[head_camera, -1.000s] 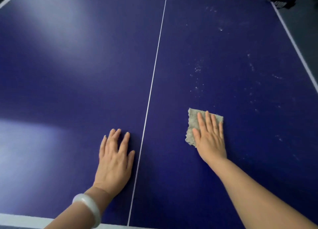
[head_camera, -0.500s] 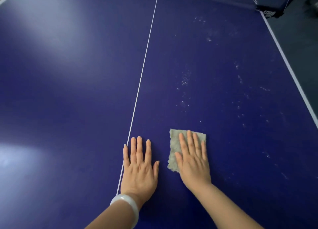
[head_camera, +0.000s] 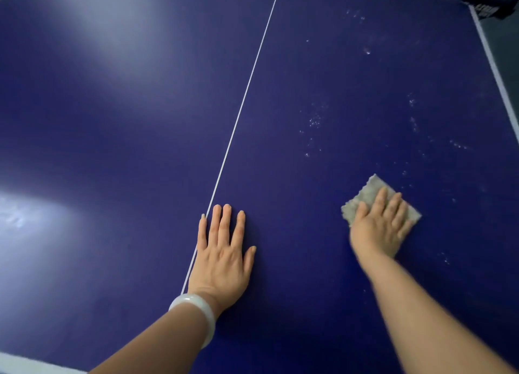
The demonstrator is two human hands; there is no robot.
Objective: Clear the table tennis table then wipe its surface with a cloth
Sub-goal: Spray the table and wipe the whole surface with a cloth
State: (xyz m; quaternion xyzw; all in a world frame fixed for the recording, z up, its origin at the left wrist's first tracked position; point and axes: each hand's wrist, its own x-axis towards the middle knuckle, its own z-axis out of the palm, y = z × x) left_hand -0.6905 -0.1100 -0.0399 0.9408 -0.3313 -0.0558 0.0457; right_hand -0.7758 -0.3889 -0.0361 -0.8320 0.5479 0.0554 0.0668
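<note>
left hand (head_camera: 222,261) flat, fingers spread; right hand (head_camera: 379,227) flat, pressing down

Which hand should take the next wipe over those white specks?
Right. The right hand already presses the cloth flat, and the white specks lie just beyond it. The left hand rests bare by the centre line.
</note>
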